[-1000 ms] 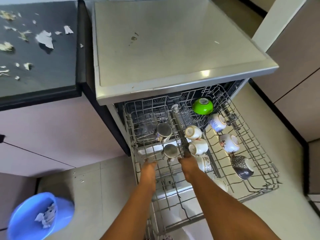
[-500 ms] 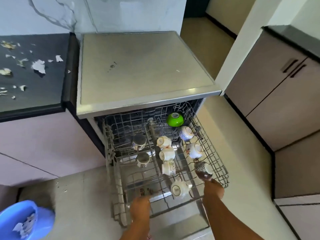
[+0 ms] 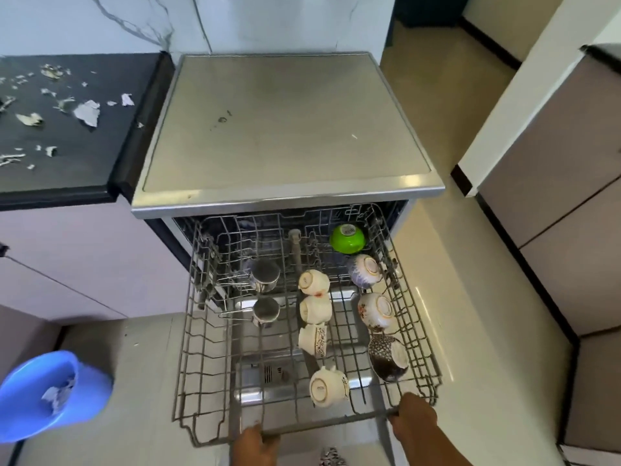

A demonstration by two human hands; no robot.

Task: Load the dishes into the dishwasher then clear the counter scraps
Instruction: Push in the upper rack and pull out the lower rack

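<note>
The dishwasher [image 3: 285, 129] stands beside the dark bench [image 3: 67, 136], its wire rack [image 3: 208, 348] drawn out and filled with upturned cups, bowls and two steel mugs. Paper scraps [image 3: 86, 112] litter the bench. Both hands reach forward, knuckles up: the left hand [image 3: 256, 447] and right hand [image 3: 416, 419] each grip the rack's front rail.

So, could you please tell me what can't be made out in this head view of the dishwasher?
- Left hand: cut off by the bottom edge; it grips the grey wire rack's front rail.
- Right hand: fingers hidden, curled around that rail.
- Dishwasher interior: hidden under the steel dishwasher top.
- Torn pale scraps on the black counter: too small to identify.
- Blue plastic bin: cut off by the left edge.
</note>
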